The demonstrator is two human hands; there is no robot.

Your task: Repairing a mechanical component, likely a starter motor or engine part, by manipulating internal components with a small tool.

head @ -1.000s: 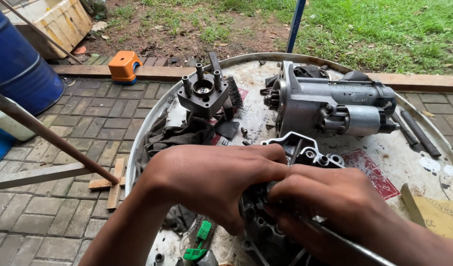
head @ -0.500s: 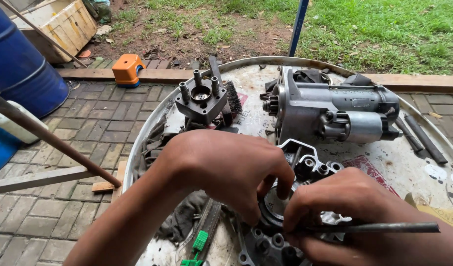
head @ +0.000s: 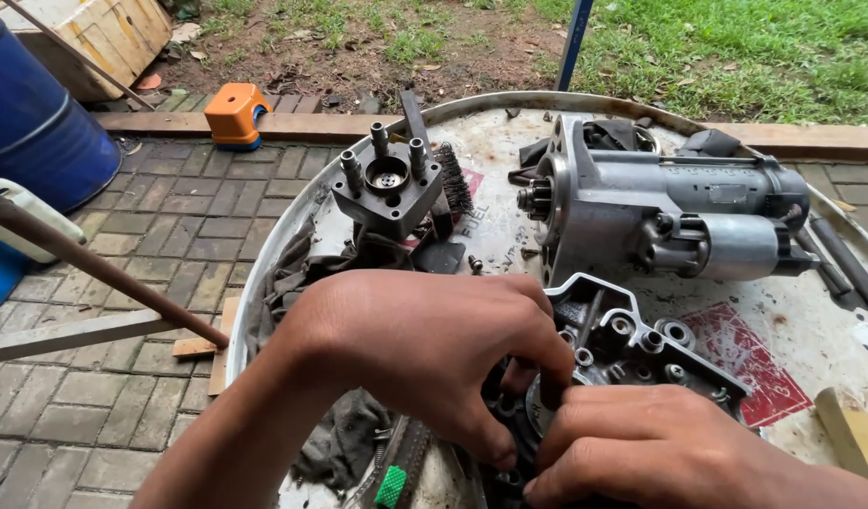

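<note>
A grey cast-metal casing (head: 641, 344) with several bolt holes lies on the round table top in front of me. My left hand (head: 424, 349) is curled over its left side, fingers and thumb pressed down on it. My right hand (head: 660, 448) comes in from the lower right. Its fingertips are pinched on a round part (head: 544, 407) in the casing's middle, touching my left fingers. What sits under the hands is hidden. Behind the casing lies a large silver starter motor (head: 679, 217).
A square metal block with upright studs (head: 387, 188), a wire brush (head: 454, 179) and dark rags (head: 344, 438) lie on the table's left; a green-handled tool (head: 391, 485) is near its front. The table rim (head: 292, 221) overhangs brick paving. Off left are a blue barrel (head: 38, 132), an orange object (head: 236, 113) and a slanting rod (head: 104, 273).
The thin metal tool seen in my right hand half a second ago is out of sight. My right hand has moved in against my left over the casing's middle.
</note>
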